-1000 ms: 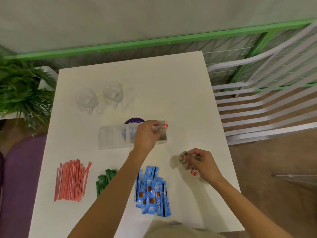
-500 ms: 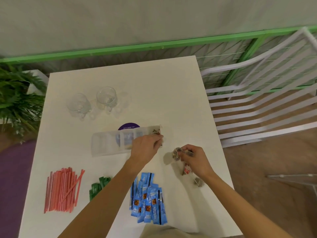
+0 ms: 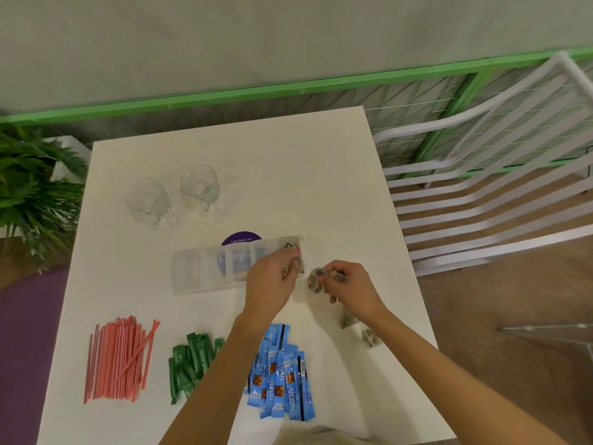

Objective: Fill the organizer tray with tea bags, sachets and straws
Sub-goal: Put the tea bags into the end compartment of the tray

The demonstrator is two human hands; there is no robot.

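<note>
Organizer tray (image 3: 199, 271) is sitting mid-table, clear plastic, long side running left to right. Going from the left: one heap of red straws (image 3: 118, 361), way too many to count, then a bunch of green sachets (image 3: 192, 358), two glasses (image 3: 147, 197) standing further back, and blue sachets (image 3: 282, 374) overlapping too much to count. Left hand (image 3: 269, 284) is pinching one tea bag (image 3: 299, 264) at the tray's right-end compartment. Right hand (image 3: 349, 287) is gripping a second tea bag (image 3: 314, 279) just beside the tray. Two loose tea bags (image 3: 348, 321) are lying by the right wrist.
</note>
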